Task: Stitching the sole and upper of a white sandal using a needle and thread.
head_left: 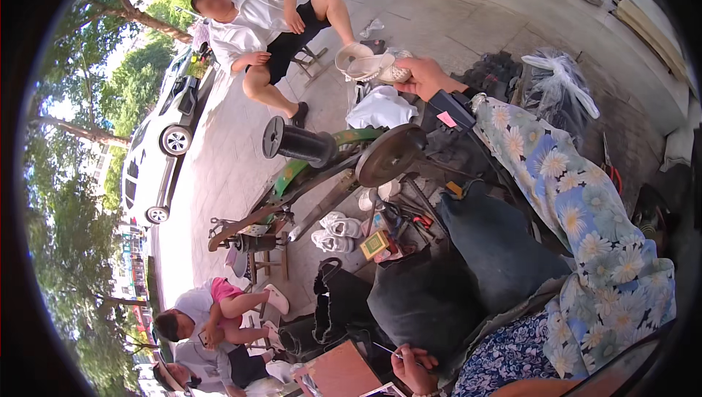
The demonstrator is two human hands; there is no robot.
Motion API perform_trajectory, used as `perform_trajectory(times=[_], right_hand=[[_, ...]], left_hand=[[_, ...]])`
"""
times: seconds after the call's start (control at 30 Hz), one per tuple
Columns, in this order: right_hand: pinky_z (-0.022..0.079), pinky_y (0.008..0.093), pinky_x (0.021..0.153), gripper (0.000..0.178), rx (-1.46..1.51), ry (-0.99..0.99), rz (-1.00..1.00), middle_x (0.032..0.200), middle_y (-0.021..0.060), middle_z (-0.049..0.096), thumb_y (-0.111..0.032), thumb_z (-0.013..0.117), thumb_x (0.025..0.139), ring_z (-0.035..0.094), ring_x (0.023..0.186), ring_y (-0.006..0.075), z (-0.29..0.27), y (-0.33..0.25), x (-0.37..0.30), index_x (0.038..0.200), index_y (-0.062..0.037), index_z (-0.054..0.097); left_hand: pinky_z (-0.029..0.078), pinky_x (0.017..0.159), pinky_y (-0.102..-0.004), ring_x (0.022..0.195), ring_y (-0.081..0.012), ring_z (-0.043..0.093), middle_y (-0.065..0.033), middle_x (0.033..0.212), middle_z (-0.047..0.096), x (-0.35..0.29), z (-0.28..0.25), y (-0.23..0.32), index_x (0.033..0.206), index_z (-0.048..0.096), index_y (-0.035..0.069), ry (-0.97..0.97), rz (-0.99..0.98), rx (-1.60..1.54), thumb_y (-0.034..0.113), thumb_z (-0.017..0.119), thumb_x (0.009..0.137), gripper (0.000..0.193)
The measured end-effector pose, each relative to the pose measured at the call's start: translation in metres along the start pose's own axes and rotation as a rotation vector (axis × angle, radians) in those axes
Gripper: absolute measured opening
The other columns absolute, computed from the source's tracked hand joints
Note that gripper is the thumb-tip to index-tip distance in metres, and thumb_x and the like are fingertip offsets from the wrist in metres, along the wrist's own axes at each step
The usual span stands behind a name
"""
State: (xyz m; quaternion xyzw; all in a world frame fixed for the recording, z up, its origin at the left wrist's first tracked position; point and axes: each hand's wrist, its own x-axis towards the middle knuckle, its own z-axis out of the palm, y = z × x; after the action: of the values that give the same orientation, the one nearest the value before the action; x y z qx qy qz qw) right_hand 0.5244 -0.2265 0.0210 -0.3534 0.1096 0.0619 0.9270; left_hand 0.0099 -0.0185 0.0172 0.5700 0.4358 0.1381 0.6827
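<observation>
My right hand point(424, 77), its arm in a flowered sleeve, is stretched out and closed on a cream open shoe point(356, 63) with a beaded edge. My left hand point(414, 369), low in the picture, is closed around a thin metal tool point(385, 349), whose exact kind I cannot make out. A dark cloth point(428, 298) covers my lap beside that hand. A hand-turned shoe-stitching machine point(292, 178), with a large thread spool point(303, 145) and a metal wheel point(391, 156), stands between my hands.
A person point(256, 24) sits on a stool beyond the shoe. Two more people point(208, 331) sit at lower left. White shoes point(336, 232), a yellow box point(374, 245) and tools lie by the machine. A reddish-brown box point(340, 371) is near my left hand. Plastic bags point(559, 82) lie behind.
</observation>
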Motion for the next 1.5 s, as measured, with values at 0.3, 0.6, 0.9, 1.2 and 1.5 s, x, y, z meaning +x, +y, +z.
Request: perform_trajectory(times=[0.3, 0.6, 0.9, 1.2, 1.5], right_hand=[[0.056, 0.0388, 0.071, 0.036, 0.036, 0.008, 0.016, 0.102, 0.0133, 0.060, -0.012, 0.067, 0.078, 0.062, 0.089, 0.0262, 0.010, 0.005, 0.013, 0.109, -0.0002, 0.052], [0.056, 0.0388, 0.068, 0.034, 0.004, -0.043, 0.012, 0.102, 0.0139, 0.060, -0.011, 0.064, 0.080, 0.062, 0.088, 0.0267, 0.008, 0.017, 0.036, 0.109, 0.0003, 0.052], [0.057, 0.0402, 0.064, 0.034, -0.015, -0.052, 0.027, 0.101, 0.0152, 0.060, -0.009, 0.064, 0.079, 0.063, 0.085, 0.0279, 0.013, 0.031, 0.055, 0.110, -0.0002, 0.051], [0.054, 0.0369, 0.072, 0.012, -0.065, -0.155, -0.046, 0.090, 0.0135, 0.063, -0.008, 0.057, 0.085, 0.063, 0.082, 0.0235, -0.005, 0.014, 0.054, 0.095, -0.0034, 0.053], [0.050, 0.0322, 0.068, 0.011, -0.060, -0.064, 0.063, 0.089, 0.0081, 0.063, -0.012, 0.058, 0.084, 0.061, 0.074, 0.0196, -0.098, 0.003, -0.069, 0.094, -0.0100, 0.054]], left_hand=[[0.041, 0.036, -0.0262, 0.037, -0.0103, 0.039, -0.0065, 0.060, 0.053, -0.006, 0.003, 0.006, 0.090, 0.048, 0.004, -0.021, 0.002, 0.051, 0.015, 0.046, 0.095, 0.012], [0.038, 0.036, -0.0269, 0.036, -0.0112, 0.038, -0.0048, 0.051, 0.046, -0.004, 0.015, 0.012, 0.081, 0.049, 0.004, 0.076, -0.058, 0.059, 0.017, 0.046, 0.095, 0.020], [0.040, 0.037, -0.0266, 0.037, -0.0111, 0.039, -0.0075, 0.061, 0.053, -0.011, 0.011, 0.015, 0.089, 0.047, 0.003, 0.084, -0.067, 0.056, 0.016, 0.046, 0.095, 0.013], [0.040, 0.036, -0.0262, 0.036, -0.0110, 0.038, -0.0070, 0.060, 0.052, -0.027, 0.000, 0.008, 0.085, 0.047, 0.004, 0.148, -0.034, 0.035, 0.016, 0.045, 0.095, 0.015], [0.039, 0.035, -0.0272, 0.036, -0.0099, 0.038, -0.0088, 0.063, 0.055, -0.007, -0.017, -0.016, 0.097, 0.050, 0.003, -0.104, 0.083, -0.089, 0.017, 0.048, 0.093, 0.015]])
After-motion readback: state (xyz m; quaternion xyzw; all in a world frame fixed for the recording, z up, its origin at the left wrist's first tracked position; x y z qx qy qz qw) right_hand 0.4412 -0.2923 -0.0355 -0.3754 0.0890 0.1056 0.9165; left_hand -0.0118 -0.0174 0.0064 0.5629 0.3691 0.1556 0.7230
